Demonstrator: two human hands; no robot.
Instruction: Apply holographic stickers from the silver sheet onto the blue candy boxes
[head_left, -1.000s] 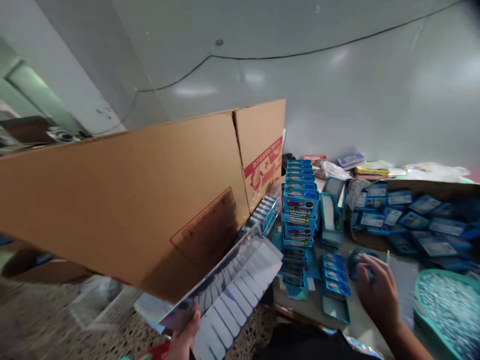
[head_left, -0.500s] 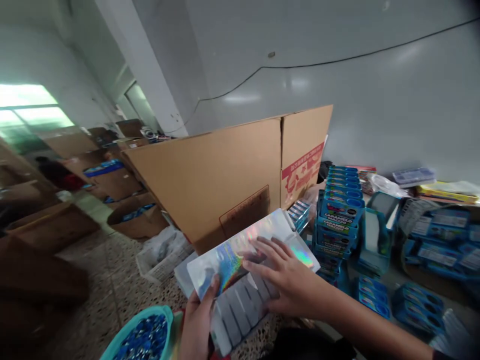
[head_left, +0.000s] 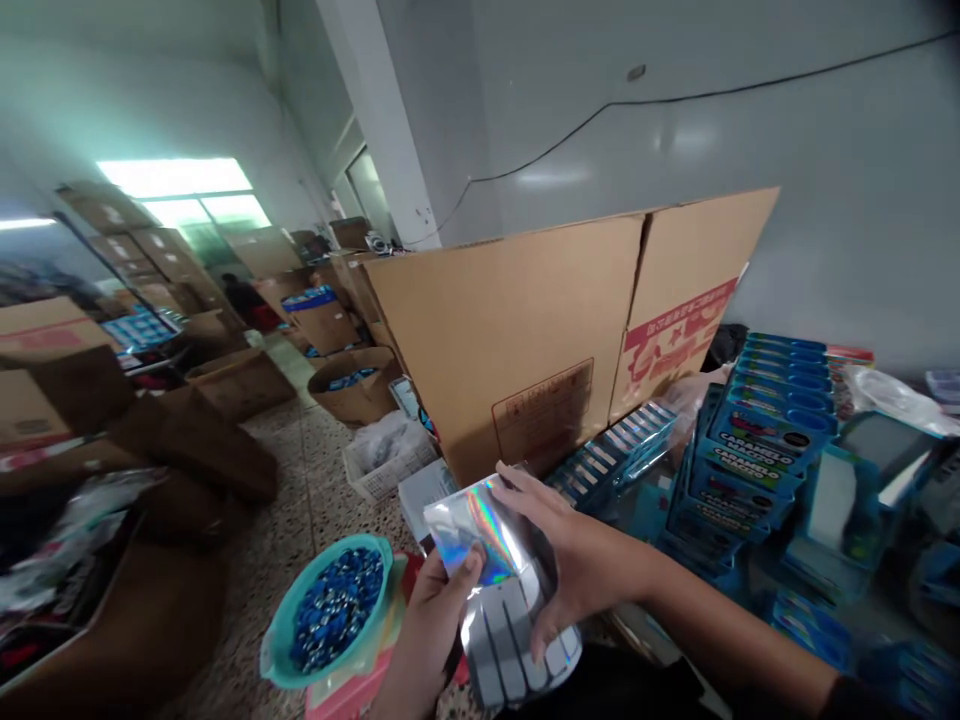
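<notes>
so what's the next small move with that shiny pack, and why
Perhaps press the right hand inward to square the shiny pack: dark lines show between its pale strips, hinting at gaps, while the left hand pins its top.

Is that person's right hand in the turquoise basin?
No, the right hand is at the shiny silver pack, away from the turquoise basin.

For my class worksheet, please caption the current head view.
Left hand and right hand hold a shiny pack near a cardboard panel, with a turquoise basin of blue pieces at left.
</notes>
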